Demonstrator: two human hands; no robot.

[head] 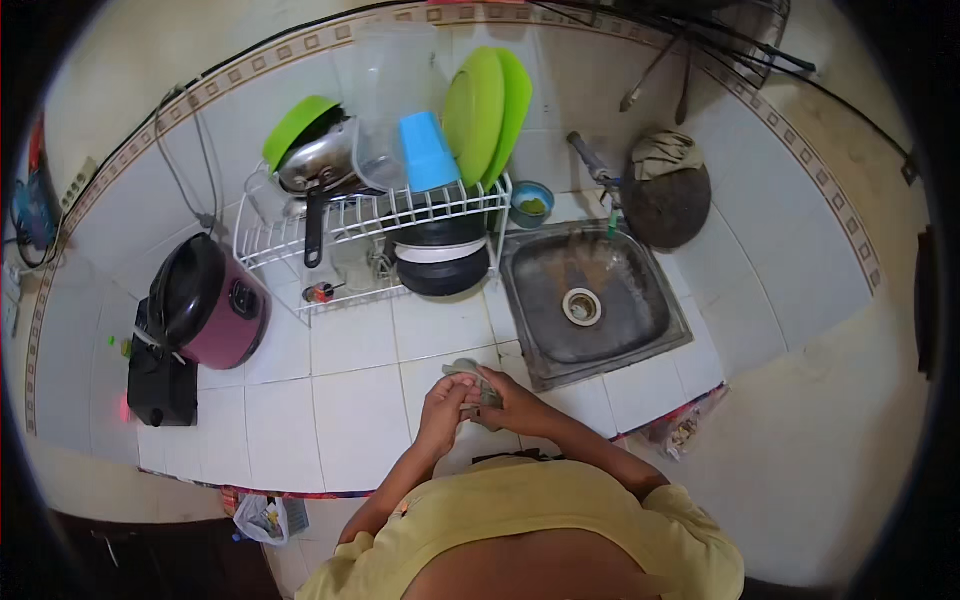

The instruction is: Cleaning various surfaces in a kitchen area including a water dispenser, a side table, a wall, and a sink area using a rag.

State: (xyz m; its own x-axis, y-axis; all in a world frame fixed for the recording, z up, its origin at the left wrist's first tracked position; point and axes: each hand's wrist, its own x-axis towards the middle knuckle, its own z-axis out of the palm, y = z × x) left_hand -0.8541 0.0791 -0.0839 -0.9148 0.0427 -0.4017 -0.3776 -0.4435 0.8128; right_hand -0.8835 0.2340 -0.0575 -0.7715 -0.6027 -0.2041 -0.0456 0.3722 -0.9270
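Both of my hands meet above the front of the white tiled counter (352,405), left of the sink. A crumpled grey-green cloth (487,391) is between them. My left hand (445,409) has its fingers bent at the cloth's left side. My right hand (517,405) closes on the cloth from the right, thumb on top. Part of the cloth is hidden behind the fingers. The metal sink (547,330) has bare, stained walls and a round drain strainer (582,307). Above its back edge is a tap (596,161) with a green end.
A white wire dish rack (360,225) holds green plates (474,112), a blue cup (429,154), pans and bowls. A purple rice cooker (225,315) stands left by a black box (161,390). Beside the rack sits a small blue bowl (532,204). Another cloth hangs over a dark round object (667,206) behind the sink.
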